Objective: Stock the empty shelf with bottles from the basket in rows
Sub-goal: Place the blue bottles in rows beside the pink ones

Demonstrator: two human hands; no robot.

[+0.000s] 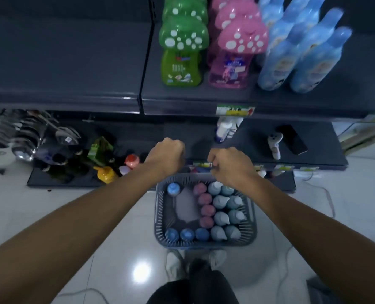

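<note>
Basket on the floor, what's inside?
Upright bottles seen from above: blue caps, a pink column, pale teal ones, plus a bare patch. Labels are hidden; the right hand covers part of the far rim.

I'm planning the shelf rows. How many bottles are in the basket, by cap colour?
Blue bottles: 4
Pink bottles: 4
Pale teal bottles: 8
Total in the basket: 16
</note>
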